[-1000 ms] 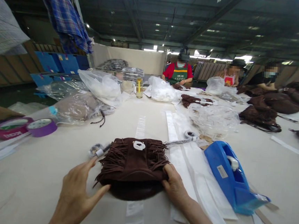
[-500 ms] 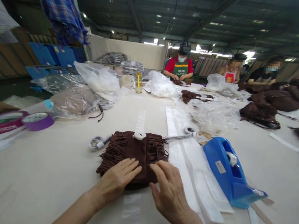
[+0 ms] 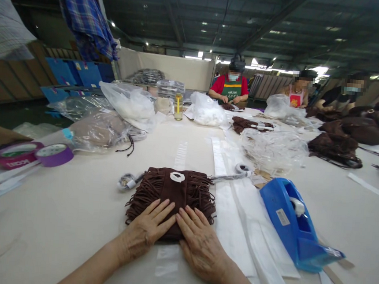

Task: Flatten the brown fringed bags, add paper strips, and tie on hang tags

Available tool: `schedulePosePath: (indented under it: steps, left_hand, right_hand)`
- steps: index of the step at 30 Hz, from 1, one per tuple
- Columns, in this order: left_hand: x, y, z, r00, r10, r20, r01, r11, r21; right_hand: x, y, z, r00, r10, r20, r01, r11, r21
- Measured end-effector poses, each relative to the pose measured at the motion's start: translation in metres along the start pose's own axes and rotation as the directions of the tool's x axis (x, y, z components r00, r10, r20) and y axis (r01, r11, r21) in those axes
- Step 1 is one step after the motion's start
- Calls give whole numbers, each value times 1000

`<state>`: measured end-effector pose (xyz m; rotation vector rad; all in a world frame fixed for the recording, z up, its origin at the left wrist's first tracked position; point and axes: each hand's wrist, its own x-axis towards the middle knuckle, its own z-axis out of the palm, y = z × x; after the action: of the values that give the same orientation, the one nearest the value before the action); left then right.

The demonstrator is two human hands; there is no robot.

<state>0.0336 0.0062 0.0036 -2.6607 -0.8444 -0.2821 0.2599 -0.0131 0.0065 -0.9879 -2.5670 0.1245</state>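
A dark brown fringed bag (image 3: 174,189) lies flat on the pale table in front of me. Near its top edge sits a white wrapped clasp (image 3: 177,176). My left hand (image 3: 147,226) rests flat on the bag's lower left, fingers stretched out. Beside it, my right hand (image 3: 197,237) lies flat on the lower right, its fingers extended as well. A clear plastic strip (image 3: 166,263) runs beneath the bag, showing below and above it. Wrapped strap hardware (image 3: 128,181) sticks out at the left, and a wrapped strap (image 3: 231,175) at the right.
On the right stand a blue tape dispenser (image 3: 288,221) and white plastic sleeves (image 3: 248,226). Purple tape rolls (image 3: 54,155) lie at the left. Farther back are clear bags (image 3: 271,149), a bottle (image 3: 178,107) and brown bags (image 3: 335,148). A co-worker (image 3: 230,86) sits across the table.
My right hand has moved left and flattened onto the bag beside my left hand, which stays about where it was. The view has shifted slightly.
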Motion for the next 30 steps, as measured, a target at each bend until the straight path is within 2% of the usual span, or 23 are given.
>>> schedulePosePath:
  steps: [4,7,9,13,17,19,24,26,28,30]
  left_hand:
    - [-2,1,-11,987,-60,150,67,997,-40]
    - [-2,6,-14,977,-77,197,96,992,-87]
    - [0,9,-14,973,-97,208,118,989,-92]
    - [-3,12,-10,981,-121,154,134,988,-73]
    - [-9,13,-6,985,-172,29,174,979,-104]
    - [-4,13,-11,973,-231,8,230,963,-143]
    - [34,12,-25,911,-403,92,413,898,-151]
    - [40,9,-19,882,-468,58,471,878,-89]
    - [35,6,-6,817,-576,25,576,817,2]
    - [25,3,7,770,-635,56,634,772,39]
  right_hand:
    - [-3,-5,0,1000,9,10,-8,999,-50]
    - [2,-12,-4,998,46,52,-43,997,-57]
    - [13,-19,-9,993,116,36,-113,992,-60]
    - [41,-29,-8,971,224,-80,-228,973,-38]
    - [50,-19,21,941,290,-172,-298,954,-21]
    - [47,-12,35,936,304,-179,-314,949,-31]
    - [41,-8,42,952,266,-154,-273,962,-25]
    - [40,-10,40,949,276,-154,-282,959,-17]
    - [40,-13,38,937,308,-165,-313,950,-5]
    - [39,-15,37,922,352,-161,-354,935,14]
